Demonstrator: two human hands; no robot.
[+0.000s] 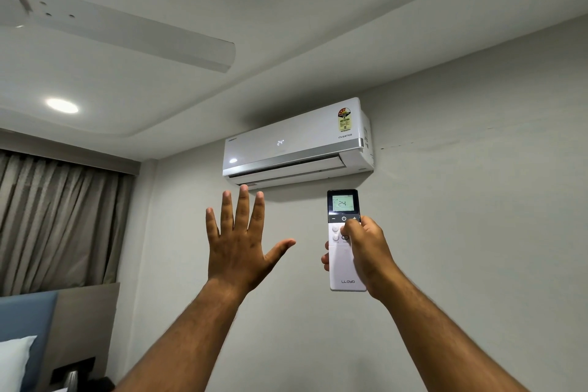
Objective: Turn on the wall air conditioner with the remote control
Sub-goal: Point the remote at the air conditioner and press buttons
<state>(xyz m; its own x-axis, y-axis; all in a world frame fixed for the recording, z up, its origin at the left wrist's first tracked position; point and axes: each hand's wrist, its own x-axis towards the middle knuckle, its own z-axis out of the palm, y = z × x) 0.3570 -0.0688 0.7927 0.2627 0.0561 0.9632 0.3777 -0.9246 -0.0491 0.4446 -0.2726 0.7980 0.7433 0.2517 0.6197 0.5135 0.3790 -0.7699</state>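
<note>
A white wall air conditioner (296, 143) hangs high on the wall, its front display lit with "24" and its lower flap slightly ajar. My right hand (366, 251) grips a white remote control (342, 264) upright just below the unit's right half; the thumb rests on the buttons under the power key. The remote's screen reads 24. My left hand (241, 242) is raised under the unit's left end, palm toward the wall, fingers spread, holding nothing.
A ceiling fan blade (133, 32) reaches in from the upper left. A round ceiling light (62, 105) glows at left. Grey curtains (60, 219) hang at left above a blue headboard (25, 318) and a white pillow (14, 360).
</note>
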